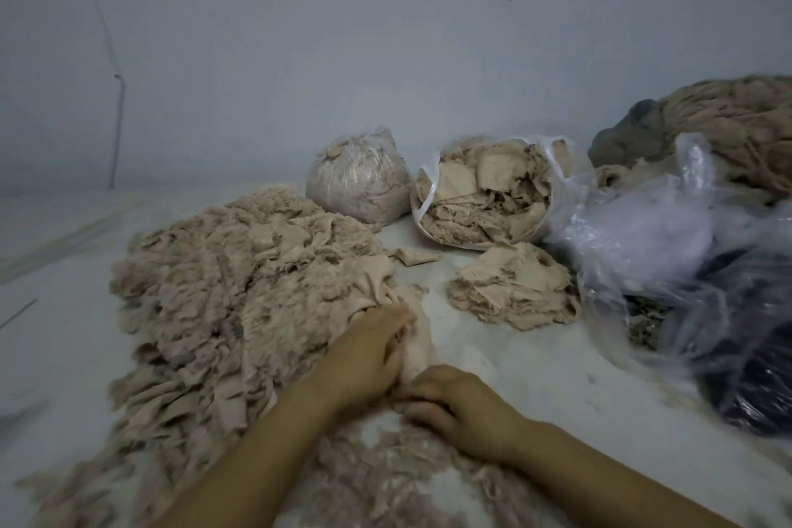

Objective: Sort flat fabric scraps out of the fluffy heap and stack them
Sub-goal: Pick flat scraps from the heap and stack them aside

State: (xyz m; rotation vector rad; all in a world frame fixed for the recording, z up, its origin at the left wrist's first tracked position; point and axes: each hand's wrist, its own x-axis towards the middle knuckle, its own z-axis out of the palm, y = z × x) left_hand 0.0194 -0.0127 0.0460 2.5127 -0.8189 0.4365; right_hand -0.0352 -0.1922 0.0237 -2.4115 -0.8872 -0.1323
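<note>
Both hands on one scrap [418, 339] at heap [240, 296] edge; left hand [368, 349] pinches far end, right hand [450, 401] grips near end; scrap long axis runs away from body; stack [512, 289] lies far-right, right hand nearer.

A bare strip of pale floor [433, 283] is left between the large beige fluffy heap [240, 296] and the small stack of flat beige scraps [512, 285], while the right side is blocked by crumpled clear plastic bags [668, 236].
</note>
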